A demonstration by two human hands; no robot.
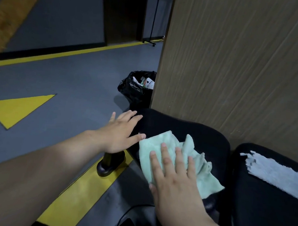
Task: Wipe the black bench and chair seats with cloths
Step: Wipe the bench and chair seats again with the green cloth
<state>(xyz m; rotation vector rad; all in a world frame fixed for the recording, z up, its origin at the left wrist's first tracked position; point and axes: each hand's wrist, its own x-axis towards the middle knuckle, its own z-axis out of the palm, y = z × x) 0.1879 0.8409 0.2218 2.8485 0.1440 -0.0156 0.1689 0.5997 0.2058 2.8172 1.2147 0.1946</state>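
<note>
A black chair seat [193, 134] sits low in the middle of the view, against a wooden panel. A pale green cloth [167, 146] lies crumpled on its near left part. My right hand [173, 175] presses flat on the cloth, fingers spread and pointing away from me. My left hand [122, 130] rests open on the seat's left edge, fingers apart, its thumb tip touching the cloth's corner. A second black seat [266, 202] stands to the right, with a light grey-white cloth [273, 170] lying across it.
A tall wooden panel [237, 62] rises right behind the seats. A bin with a black bag [134, 88] stands at the panel's left edge. A black chair foot [110, 165] sits under my left hand. Grey floor with yellow lines [83, 193] spreads to the left.
</note>
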